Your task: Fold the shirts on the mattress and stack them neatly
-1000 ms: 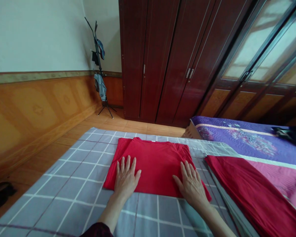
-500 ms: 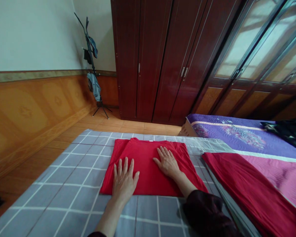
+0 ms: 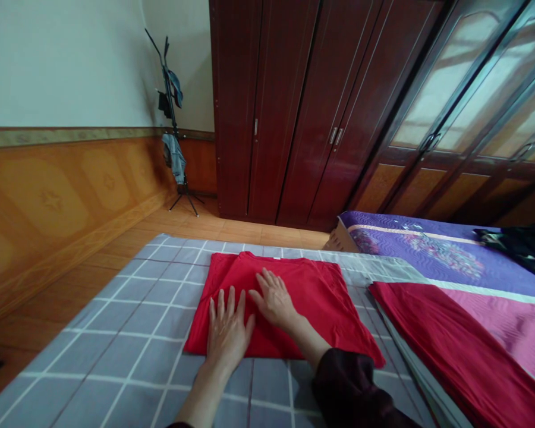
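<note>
A red shirt lies folded into a broad rectangle on the grey checked bedsheet, its neckline toward the far edge. My left hand rests flat on the shirt's left part, fingers spread and pointing away from me. Just right of it, my right hand lies open on the middle of the shirt, its thumb near the left fingers. Neither hand grips the fabric. Small creases run along the shirt's right side.
Another red cloth lies along the right side of the bed. Beyond it is a purple and pink quilt with a dark garment. A dark red wardrobe stands behind, and a coat stand fills the corner.
My right hand has slid left across the shirt, from its right part to the middle, close to my left hand. The left hand stays on the shirt's left part.
</note>
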`<state>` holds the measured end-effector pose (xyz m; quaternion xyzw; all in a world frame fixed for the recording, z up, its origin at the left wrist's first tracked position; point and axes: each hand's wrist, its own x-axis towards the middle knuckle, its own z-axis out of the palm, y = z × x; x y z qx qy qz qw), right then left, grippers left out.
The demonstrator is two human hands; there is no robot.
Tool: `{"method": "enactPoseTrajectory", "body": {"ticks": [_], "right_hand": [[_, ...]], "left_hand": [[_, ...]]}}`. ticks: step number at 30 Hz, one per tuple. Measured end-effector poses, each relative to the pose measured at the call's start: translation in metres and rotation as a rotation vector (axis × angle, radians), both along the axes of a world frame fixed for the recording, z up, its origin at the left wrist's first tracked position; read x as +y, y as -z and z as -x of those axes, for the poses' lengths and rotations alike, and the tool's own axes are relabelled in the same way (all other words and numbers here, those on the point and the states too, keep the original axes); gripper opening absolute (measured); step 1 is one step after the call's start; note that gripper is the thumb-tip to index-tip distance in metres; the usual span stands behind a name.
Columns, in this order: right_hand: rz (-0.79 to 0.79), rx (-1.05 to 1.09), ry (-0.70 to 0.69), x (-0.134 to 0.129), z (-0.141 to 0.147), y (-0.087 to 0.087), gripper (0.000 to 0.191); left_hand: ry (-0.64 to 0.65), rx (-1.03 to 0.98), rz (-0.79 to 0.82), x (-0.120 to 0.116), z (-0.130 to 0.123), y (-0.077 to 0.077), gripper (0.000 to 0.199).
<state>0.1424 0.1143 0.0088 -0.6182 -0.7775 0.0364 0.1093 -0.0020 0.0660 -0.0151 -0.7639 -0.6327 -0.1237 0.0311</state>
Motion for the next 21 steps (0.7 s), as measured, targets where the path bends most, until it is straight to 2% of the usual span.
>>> {"method": "enactPoseTrajectory", "body": {"ticks": [2, 4, 8, 12, 15, 18, 21], "right_hand": [[0.011, 0.025, -0.121, 0.01, 0.032, 0.001, 0.056], [0.021, 0.04, -0.185, 0.024, 0.049, 0.002, 0.056], [0.019, 0.048, -0.182, 0.049, 0.045, 0.005, 0.061], [0.007, 0.035, -0.129, 0.055, 0.019, 0.008, 0.067], [-0.006, 0.018, -0.053, 0.044, -0.009, 0.008, 0.069], [-0.02, -0.005, 0.016, 0.017, -0.046, 0.006, 0.07], [-0.026, -0.031, 0.06, -0.024, -0.091, 0.007, 0.066]], "left_hand": [[0.008, 0.007, 0.014, 0.001, 0.001, 0.002, 0.054], [0.003, 0.01, 0.008, 0.002, 0.001, 0.004, 0.056], [0.001, 0.023, -0.02, 0.002, 0.001, 0.003, 0.059], [-0.004, 0.065, -0.018, 0.002, 0.001, 0.003, 0.061], [0.0, 0.089, -0.045, 0.002, 0.001, 0.005, 0.06], [0.002, 0.085, -0.061, 0.002, 0.001, 0.007, 0.059], [0.0, 0.074, -0.063, 0.001, 0.001, 0.008, 0.06]]}}
